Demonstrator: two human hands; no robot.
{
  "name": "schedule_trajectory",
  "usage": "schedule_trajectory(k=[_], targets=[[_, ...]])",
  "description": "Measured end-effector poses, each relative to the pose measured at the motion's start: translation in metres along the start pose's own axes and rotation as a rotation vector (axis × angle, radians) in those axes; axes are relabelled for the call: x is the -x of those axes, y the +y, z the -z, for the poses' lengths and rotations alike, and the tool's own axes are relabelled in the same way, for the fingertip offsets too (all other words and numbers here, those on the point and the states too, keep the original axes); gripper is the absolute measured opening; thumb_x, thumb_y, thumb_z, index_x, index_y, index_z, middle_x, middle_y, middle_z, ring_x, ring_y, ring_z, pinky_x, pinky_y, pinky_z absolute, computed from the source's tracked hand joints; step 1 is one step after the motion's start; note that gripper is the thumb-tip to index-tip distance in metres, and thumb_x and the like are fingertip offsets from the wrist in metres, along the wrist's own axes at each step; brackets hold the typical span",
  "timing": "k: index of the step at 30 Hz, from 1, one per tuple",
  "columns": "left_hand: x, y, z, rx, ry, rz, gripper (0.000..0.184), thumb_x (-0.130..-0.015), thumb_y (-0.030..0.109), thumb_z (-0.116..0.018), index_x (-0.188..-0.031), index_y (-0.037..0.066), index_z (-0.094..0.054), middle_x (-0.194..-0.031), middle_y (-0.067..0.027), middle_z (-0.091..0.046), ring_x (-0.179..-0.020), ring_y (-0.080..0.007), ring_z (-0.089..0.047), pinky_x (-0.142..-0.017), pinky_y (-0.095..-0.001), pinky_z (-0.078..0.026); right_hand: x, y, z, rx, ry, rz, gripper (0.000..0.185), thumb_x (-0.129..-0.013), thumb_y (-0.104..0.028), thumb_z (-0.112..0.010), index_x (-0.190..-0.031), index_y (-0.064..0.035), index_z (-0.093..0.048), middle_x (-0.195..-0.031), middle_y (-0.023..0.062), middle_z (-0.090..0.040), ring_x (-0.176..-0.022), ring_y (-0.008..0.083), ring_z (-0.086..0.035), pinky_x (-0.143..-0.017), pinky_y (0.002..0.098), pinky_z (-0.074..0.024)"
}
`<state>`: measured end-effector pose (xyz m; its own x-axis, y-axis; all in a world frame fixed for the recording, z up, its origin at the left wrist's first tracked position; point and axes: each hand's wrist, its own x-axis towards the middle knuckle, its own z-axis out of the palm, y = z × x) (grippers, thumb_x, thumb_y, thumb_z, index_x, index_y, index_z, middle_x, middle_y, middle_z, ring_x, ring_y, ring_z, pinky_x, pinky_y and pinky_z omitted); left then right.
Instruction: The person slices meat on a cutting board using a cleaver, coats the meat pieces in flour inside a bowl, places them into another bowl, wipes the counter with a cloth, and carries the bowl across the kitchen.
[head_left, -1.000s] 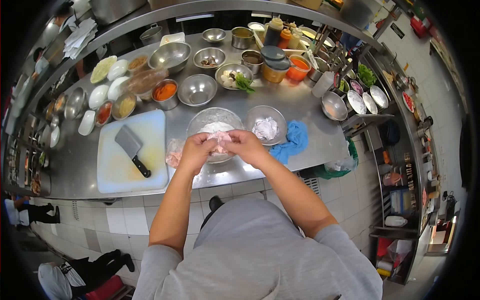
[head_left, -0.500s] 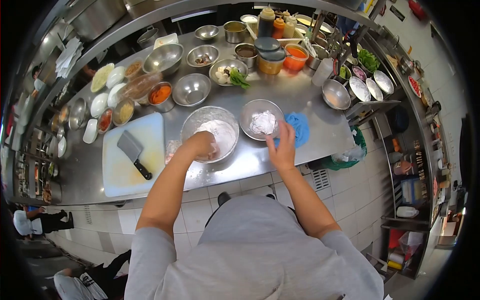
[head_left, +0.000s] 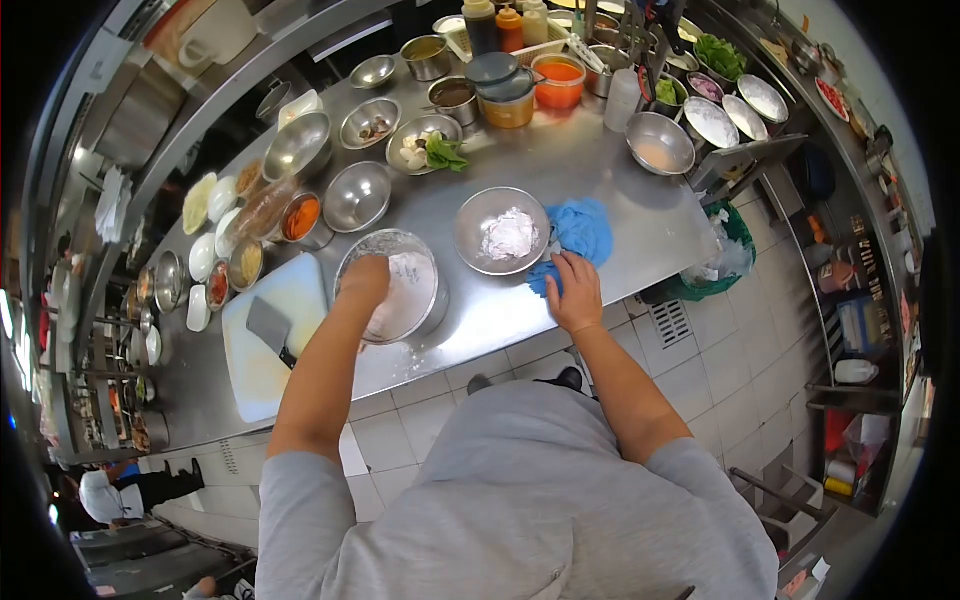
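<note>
My left hand (head_left: 364, 281) reaches down into a metal bowl of white flour (head_left: 405, 290), at its left side. The back of the hand faces up and hides the fingers, so I cannot see whether they hold anything. To the right stands a smaller metal bowl (head_left: 466, 238) with a flour-coated lump (head_left: 509, 233) inside. My right hand (head_left: 576, 292) is beside that bowl, fingers stretched out and open, resting at the lower edge of a crumpled blue cloth (head_left: 583, 232).
A white cutting board (head_left: 250, 365) with a cleaver (head_left: 268, 324) lies left. Behind are a metal bowl (head_left: 357, 197), a bowl with leafy greens (head_left: 405, 135) and an orange container (head_left: 558, 85). A green-rimmed bin (head_left: 745, 240) stands beyond the table's right end.
My right hand has moved off the smaller bowl's rim, down and right onto the blue cloth. My left hand stays in the flour bowl, now farther to its left. The camera view has turned.
</note>
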<state>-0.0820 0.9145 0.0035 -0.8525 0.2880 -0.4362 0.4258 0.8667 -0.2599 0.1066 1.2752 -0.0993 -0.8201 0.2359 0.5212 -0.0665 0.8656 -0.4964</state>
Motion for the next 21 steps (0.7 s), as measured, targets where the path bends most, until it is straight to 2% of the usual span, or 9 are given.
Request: schedule_trajectory(k=[1,2,4,5,7,13,14,16,21], targets=[[-0.003,-0.004,-0.002,0.165,0.173,0.039,0.033,-0.091,0.023,-0.070,-0.121,0.008,-0.073,-0.123,-0.0173,-0.071,-0.110,-0.0368,-0.072,-0.091,-0.0462,-0.059,0.000,0.000,0.001,-0.008,0.009,0.008,0.041,-0.092,-0.024,-0.069,-0.129,-0.0076,-0.066,-0.131,0.0158,-0.062,-0.121,0.0379,-0.057,-0.103,0.0490,-0.0453],[-0.004,-0.006,-0.007,0.161,0.171,0.036,0.033,-0.091,0.023,-0.070,-0.121,0.008,-0.073,-0.123,-0.0173,-0.071,-0.110,-0.0368,-0.072,-0.091,-0.0462,-0.059,-0.001,0.000,0.002,-0.016,0.017,0.017,0.040,-0.092,-0.023,-0.069,-0.129,-0.0074,-0.066,-0.130,0.0157,-0.063,-0.120,0.0377,-0.057,-0.103,0.0490,-0.0455],[0.008,-0.008,-0.018,0.120,0.421,-0.127,0.033,-0.093,0.015,-0.061,-0.123,0.006,-0.071,-0.121,-0.0198,-0.071,-0.104,-0.0404,-0.071,-0.093,-0.0497,-0.057,0.000,0.001,0.002,-0.025,0.024,0.019,0.040,-0.092,-0.023,-0.069,-0.129,-0.0071,-0.066,-0.129,0.0157,-0.063,-0.119,0.0376,-0.058,-0.103,0.0489,-0.0457],[0.016,-0.009,-0.027,0.117,0.418,-0.128,0.033,-0.093,0.015,-0.061,-0.123,0.006,-0.071,-0.121,-0.0198,-0.071,-0.104,-0.0404,-0.071,-0.093,-0.0497,-0.057,0.000,0.001,0.002,-0.032,0.032,0.027,0.040,-0.092,-0.023,-0.069,-0.128,-0.0069,-0.066,-0.129,0.0156,-0.063,-0.119,0.0375,-0.058,-0.102,0.0487,-0.0459],[0.031,-0.008,-0.037,0.017,0.130,-0.384,0.032,-0.091,0.015,-0.062,-0.120,0.004,-0.072,-0.111,-0.0222,-0.072,-0.101,-0.0414,-0.071,-0.093,-0.0504,-0.057,-0.001,0.001,0.002,-0.033,0.030,0.029,0.040,-0.092,-0.024,-0.069,-0.128,-0.0072,-0.066,-0.129,0.0153,-0.063,-0.118,0.0374,-0.058,-0.102,0.0485,-0.0462],[0.024,-0.016,-0.016,-0.014,-0.354,-0.360,0.030,-0.087,0.014,-0.063,-0.112,0.003,-0.075,-0.110,-0.0262,-0.072,-0.105,-0.0428,-0.069,-0.093,-0.0481,-0.056,-0.001,0.001,0.001,-0.015,0.000,0.026,0.036,-0.092,-0.024,-0.069,-0.124,-0.0079,-0.067,-0.127,0.0142,-0.063,-0.116,0.0367,-0.059,-0.099,0.0479,-0.0468],[0.015,-0.021,-0.025,-0.011,-0.356,-0.358,0.030,-0.087,0.014,-0.063,-0.112,0.003,-0.075,-0.110,-0.0262,-0.072,-0.105,-0.0428,-0.069,-0.093,-0.0481,-0.056,-0.001,0.002,0.000,-0.003,0.005,0.032,0.034,-0.092,-0.024,-0.069,-0.122,-0.0080,-0.068,-0.126,0.0139,-0.063,-0.116,0.0365,-0.059,-0.098,0.0478,-0.0469],[0.000,-0.030,-0.045,0.162,-0.009,-0.189,0.029,-0.086,0.015,-0.064,-0.110,0.004,-0.074,-0.112,-0.0259,-0.072,-0.108,-0.0425,-0.069,-0.094,-0.0487,-0.055,-0.002,0.002,-0.001,-0.009,0.008,0.035,0.032,-0.092,-0.024,-0.069,-0.120,-0.0080,-0.069,-0.126,0.0137,-0.063,-0.115,0.0363,-0.059,-0.098,0.0477,-0.0470],[0.012,0.000,-0.046,0.265,0.028,-0.149,0.029,-0.085,0.016,-0.067,-0.111,0.007,-0.073,-0.115,-0.0240,-0.071,-0.110,-0.0426,-0.067,-0.099,-0.0494,-0.052,-0.003,0.000,0.000,0.010,0.005,0.041,0.029,-0.092,-0.023,-0.069,-0.117,-0.0082,-0.070,-0.125,0.0133,-0.064,-0.115,0.0360,-0.059,-0.097,0.0473,-0.0470]])
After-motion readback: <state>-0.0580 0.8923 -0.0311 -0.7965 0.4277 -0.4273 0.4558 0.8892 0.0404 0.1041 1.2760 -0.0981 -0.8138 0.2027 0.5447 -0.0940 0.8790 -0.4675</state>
